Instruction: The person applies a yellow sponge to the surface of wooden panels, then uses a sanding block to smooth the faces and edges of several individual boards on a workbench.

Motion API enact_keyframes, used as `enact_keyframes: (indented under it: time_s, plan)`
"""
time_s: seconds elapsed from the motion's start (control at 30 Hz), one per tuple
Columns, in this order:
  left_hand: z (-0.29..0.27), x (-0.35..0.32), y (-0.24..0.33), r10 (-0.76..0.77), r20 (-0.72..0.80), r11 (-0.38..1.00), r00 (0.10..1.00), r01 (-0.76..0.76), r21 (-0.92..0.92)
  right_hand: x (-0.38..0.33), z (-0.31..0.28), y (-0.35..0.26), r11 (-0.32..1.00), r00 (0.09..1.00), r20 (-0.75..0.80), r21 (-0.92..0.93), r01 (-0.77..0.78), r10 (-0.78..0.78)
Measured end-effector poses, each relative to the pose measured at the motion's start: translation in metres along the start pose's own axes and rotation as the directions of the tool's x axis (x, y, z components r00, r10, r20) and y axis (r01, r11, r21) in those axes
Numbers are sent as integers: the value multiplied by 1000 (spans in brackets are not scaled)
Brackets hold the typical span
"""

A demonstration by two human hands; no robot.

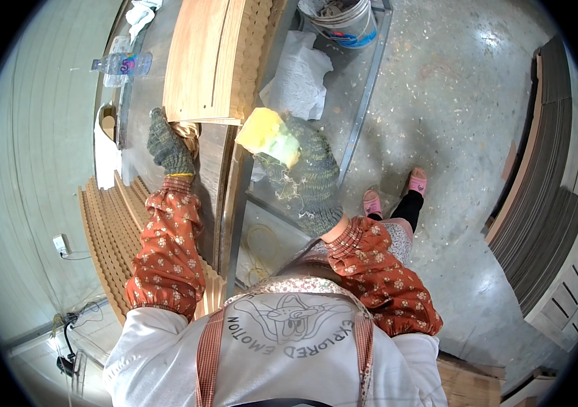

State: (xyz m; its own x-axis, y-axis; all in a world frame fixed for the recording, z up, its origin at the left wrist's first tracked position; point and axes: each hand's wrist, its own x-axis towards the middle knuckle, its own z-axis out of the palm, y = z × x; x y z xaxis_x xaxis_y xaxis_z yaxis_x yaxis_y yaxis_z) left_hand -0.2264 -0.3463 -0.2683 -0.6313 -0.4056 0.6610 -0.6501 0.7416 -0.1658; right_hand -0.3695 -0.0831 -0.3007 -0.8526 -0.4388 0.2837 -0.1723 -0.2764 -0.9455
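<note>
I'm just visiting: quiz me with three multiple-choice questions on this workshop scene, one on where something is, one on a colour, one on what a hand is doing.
1. Where is the water bottle?
A. on the bench, far left
B. in the bucket
C. on the floor

2. What colour is the sponge?
A. red
B. yellow
C. black

3. What is the right hand doing?
A. hanging free
B. gripping the sponge
C. lifting the bucket

Answers:
1 A, it lies beside the wooden panel.
2 B, its block is plainly yellow.
3 B, gloved fingers wrap it.

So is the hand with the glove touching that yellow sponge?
Touching. The head view shows the right hand gripping the yellow sponge, gloved fingers wrapped around its lower edge.
</note>
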Motion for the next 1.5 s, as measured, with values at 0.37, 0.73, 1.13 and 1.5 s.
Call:
enact_keyframes:
  time_s: [0.37, 0.73, 1.13, 1.5]
  plan:
    - [-1, -1, 2, -240, 92, 955, 966, 252, -153, -3, 5, -6, 999, 1000, 14, -23, 28, -28]
    - [-13, 2, 26, -266, 27, 956, 964, 260, 134, -30, -71, 15, 904, 895, 144, 1, -428, 423]
    - [-119, 60, 225, 376, 456, 794, 807, -534, 290, 61, -217, -44, 938, 949, 81, -202, -282, 303]
    - [-43, -163, 239, -71, 740, 420, 669, -653, 630, 181, -281, -71, 932, 907, 252, -224, -284, 337]
